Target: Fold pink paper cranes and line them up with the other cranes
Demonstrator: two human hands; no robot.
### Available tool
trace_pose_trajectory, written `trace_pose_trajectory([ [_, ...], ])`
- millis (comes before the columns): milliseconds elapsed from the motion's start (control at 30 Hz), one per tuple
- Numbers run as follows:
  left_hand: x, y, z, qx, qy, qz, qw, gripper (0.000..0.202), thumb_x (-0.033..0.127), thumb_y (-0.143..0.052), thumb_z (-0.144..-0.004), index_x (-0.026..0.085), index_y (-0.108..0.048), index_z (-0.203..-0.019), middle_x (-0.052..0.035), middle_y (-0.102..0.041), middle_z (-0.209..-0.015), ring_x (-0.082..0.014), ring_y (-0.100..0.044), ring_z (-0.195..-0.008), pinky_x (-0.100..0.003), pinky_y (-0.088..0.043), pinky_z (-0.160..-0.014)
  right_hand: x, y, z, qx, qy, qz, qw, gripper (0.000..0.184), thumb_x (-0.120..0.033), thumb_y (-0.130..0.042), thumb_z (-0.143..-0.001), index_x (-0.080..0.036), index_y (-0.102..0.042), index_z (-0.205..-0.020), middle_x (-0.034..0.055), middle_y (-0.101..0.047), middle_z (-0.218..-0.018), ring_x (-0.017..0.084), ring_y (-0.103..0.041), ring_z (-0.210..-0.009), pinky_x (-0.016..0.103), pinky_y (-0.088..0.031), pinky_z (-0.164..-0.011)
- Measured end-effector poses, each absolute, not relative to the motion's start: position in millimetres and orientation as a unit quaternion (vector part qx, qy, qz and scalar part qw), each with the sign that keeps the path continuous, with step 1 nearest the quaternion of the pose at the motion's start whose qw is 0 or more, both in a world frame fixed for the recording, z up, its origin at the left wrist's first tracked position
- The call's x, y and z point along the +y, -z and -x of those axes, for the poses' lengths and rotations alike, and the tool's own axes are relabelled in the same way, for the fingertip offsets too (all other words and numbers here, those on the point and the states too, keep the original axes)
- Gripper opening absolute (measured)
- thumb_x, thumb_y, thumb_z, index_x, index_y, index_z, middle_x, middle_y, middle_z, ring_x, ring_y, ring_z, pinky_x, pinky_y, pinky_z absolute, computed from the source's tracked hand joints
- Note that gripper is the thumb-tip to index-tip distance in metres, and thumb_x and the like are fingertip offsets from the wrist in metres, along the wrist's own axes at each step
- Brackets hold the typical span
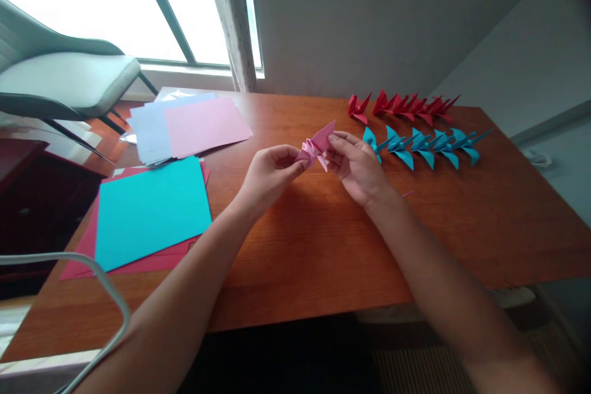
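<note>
Pink bird (317, 144): likely light, crushable (paper); grip edges
Left hand (271, 173): pinches one side
Right hand (359, 166): pinches other

From here: left forearm (184, 298), right forearm (434, 265) bare, angled inward | left hand (271, 173): thumb-to-index pinch | right hand (362, 166): pinching, fingers curled | hands close together

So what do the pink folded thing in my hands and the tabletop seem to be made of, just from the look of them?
The pink folded piece: most likely matte paper, given its thin edges and sharp creases. The tabletop: reddish-brown wood or wood-look laminate with a slight sheen; grain lines show, but the picture doesn't settle which.
</note>
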State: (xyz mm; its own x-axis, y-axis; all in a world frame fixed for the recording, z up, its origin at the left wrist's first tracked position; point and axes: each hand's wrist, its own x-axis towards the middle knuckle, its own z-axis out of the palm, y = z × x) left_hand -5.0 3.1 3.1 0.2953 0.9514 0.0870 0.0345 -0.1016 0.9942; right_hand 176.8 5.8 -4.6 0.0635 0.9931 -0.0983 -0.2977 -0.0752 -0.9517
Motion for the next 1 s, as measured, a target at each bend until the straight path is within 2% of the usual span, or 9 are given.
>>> trace_pose_trajectory([
  [133, 5, -1, 6, 0.394, -0.444, -0.574, 0.564, 0.026, 0.040, -0.085, -0.077, 0.015, -0.078, -0.081, -0.0028, -0.073, -0.078, -0.0119, -0.060, -0.073, -0.022, -0.044, -0.068, 6, 0, -178, -0.276, -0.652, 0.406, 0.578, 0.019, -0.030, -0.081, -0.072, -0.020, -0.066, -0.080, -0.0055, -0.065, -0.070, 0.006, -0.055, -0.059, 0.016, -0.044, -0.053],
  [267, 6, 0, 6, 0.379, -0.483, -0.522, 0.593, 0.022, 0.035, -0.090, -0.072, 0.017, -0.080, -0.079, -0.0006, -0.074, -0.078, -0.0080, -0.059, -0.071, -0.019, -0.044, -0.068, 7, -5, -177, -0.198, -0.707, 0.365, 0.572, 0.025, -0.027, -0.086, -0.072, -0.019, -0.062, -0.076, -0.0092, -0.059, -0.062, 0.001, -0.043, -0.047, 0.012, -0.034, -0.041],
  [367, 7, 0, 6, 0.363, -0.503, -0.464, 0.632, 0.021, 0.031, -0.093, -0.069, 0.018, -0.080, -0.079, 0.0009, -0.073, -0.075, -0.0064, -0.060, -0.069, -0.017, -0.046, -0.067, 7, -8, -176, -0.173, -0.723, 0.350, 0.570, 0.028, -0.029, -0.087, -0.075, -0.020, -0.060, -0.076, -0.0114, -0.055, -0.058, 0.000, -0.042, -0.045, 0.012, -0.033, -0.040],
  [500, 7, -2, 6, 0.318, -0.501, -0.367, 0.716, 0.023, 0.030, -0.093, -0.070, 0.018, -0.079, -0.082, 0.0015, -0.072, -0.075, -0.0064, -0.064, -0.069, -0.017, -0.050, -0.065, 5, -12, -174, -0.152, -0.725, 0.323, 0.589, 0.020, -0.028, -0.079, -0.085, -0.021, -0.061, -0.079, -0.0111, -0.059, -0.062, 0.000, -0.042, -0.045, 0.013, -0.035, -0.041],
  [633, 8, -5, 6, 0.276, -0.512, -0.306, 0.754, 0.027, 0.029, -0.094, -0.069, 0.018, -0.076, -0.087, 0.0033, -0.071, -0.073, -0.0053, -0.065, -0.067, -0.014, -0.050, -0.061, 2, -15, -172, -0.175, -0.698, 0.306, 0.623, 0.018, -0.025, -0.078, -0.086, -0.023, -0.062, -0.078, -0.0114, -0.061, -0.066, 0.001, -0.041, -0.046, 0.014, -0.035, -0.041],
  [833, 7, -8, 6, 0.239, -0.527, -0.278, 0.767, 0.022, 0.032, -0.087, -0.079, 0.017, -0.073, -0.088, 0.0041, -0.070, -0.077, -0.0047, -0.065, -0.069, -0.012, -0.049, -0.058, -1, -18, -170, -0.145, -0.728, 0.264, 0.616, 0.022, -0.020, -0.072, -0.090, -0.023, -0.060, -0.072, -0.0109, -0.061, -0.064, 0.002, -0.036, -0.044, 0.013, -0.033, -0.041],
  [1000, 8, -7, 6, 0.234, -0.525, -0.279, 0.769, 0.021, 0.032, -0.076, -0.091, 0.015, -0.069, -0.080, 0.0026, -0.067, -0.072, -0.0046, -0.064, -0.065, -0.012, -0.047, -0.054, 0, -19, -171, -0.147, -0.723, 0.277, 0.616, 0.026, -0.020, -0.069, -0.093, -0.022, -0.058, -0.070, -0.0100, -0.059, -0.061, 0.002, -0.034, -0.043, 0.014, -0.032, -0.040],
])
